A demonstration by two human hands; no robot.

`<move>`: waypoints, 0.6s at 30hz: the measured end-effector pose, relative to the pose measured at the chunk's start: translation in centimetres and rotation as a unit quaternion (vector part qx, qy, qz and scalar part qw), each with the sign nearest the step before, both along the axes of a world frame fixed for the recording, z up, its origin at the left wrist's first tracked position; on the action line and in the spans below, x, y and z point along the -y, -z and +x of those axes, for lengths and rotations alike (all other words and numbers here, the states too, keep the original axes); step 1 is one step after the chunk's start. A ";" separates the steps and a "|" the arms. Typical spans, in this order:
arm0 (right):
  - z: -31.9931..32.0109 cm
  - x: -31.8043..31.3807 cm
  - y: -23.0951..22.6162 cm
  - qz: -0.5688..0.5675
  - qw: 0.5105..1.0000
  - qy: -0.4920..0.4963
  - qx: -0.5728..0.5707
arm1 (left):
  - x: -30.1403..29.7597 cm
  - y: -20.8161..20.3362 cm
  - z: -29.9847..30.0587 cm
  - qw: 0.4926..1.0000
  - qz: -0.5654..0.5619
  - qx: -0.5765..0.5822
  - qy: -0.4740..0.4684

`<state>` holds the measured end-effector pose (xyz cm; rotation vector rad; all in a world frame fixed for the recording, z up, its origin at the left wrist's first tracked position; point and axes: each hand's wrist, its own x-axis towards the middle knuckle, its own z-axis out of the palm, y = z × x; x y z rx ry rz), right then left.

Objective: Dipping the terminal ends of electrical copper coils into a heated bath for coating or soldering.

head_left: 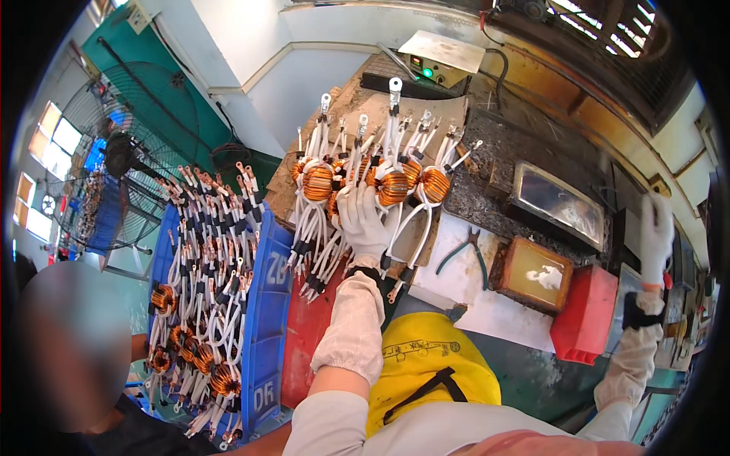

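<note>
Several copper-wound ring coils (393,188) with white sleeved leads and metal lugs stand in a group on the bench. My left hand (363,220), in a white glove, reaches in among them from the front. Its fingers are bent round a coil's white leads, partly hidden between the windings. Off to the far right, my right hand (655,235), also gloved, is raised beside dark equipment. Its fingers are small and unclear there, and I see nothing plainly held in it. Between the hands lie green-handled cutting pliers (475,251) on white paper.
Right of the coils sits a rectangular metal tank (559,207) with a silvery surface. Nearer are a pan of yellowish liquid (532,273) and a red bin (584,315). A control box (433,70) glows green behind. At left, a blue crate (266,319) holds more coils beside another person.
</note>
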<state>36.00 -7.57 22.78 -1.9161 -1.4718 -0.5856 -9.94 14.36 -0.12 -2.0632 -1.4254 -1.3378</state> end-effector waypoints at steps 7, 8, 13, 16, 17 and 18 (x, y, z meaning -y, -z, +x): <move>-18.4 -15.2 -1.2 0.109 0.948 -0.270 0.127 | 0.1 0.0 -0.4 1.000 -0.004 0.011 0.021; -19.5 -16.4 -1.3 0.111 0.946 -0.271 0.138 | -0.1 0.0 -0.3 0.999 0.001 0.015 0.029; -22.5 -21.2 -0.7 0.088 0.940 -0.282 0.174 | -0.2 0.1 -0.5 0.999 -0.001 0.030 0.038; -23.3 -22.7 -0.1 0.073 0.937 -0.288 0.186 | -0.1 0.3 -0.7 0.999 -0.004 0.030 0.033; -23.6 -23.0 0.2 0.071 0.934 -0.293 0.191 | -0.1 0.4 -0.8 0.999 -0.005 0.033 0.031; -23.8 -23.2 0.3 0.075 0.934 -0.294 0.191 | -0.2 0.3 -0.9 0.999 0.001 0.041 0.036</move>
